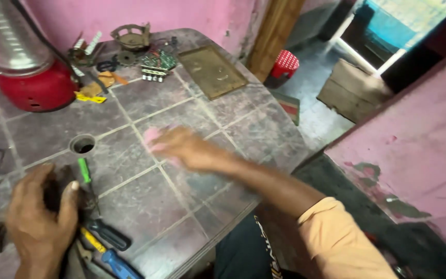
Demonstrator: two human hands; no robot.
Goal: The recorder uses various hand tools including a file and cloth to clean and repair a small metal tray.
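My left hand [40,217] is at the near left of the tiled table [145,206], curled around a dark object that it mostly hides. Just right of it lie a green-handled screwdriver [84,171], a black-handled tool [110,235] and a blue-and-yellow screwdriver [114,261]. My right hand [181,147] is blurred by motion over the middle of the table. Something pink [152,135] shows at its fingertips, but I cannot tell whether the hand holds it.
A red appliance base [34,88] with a metal jar stands at the back left. A green circuit board [158,62], metal parts and a brass-coloured tray [211,71] lie at the back. A round hole [82,144] is in the tabletop. A red stool [285,63] is on the floor.
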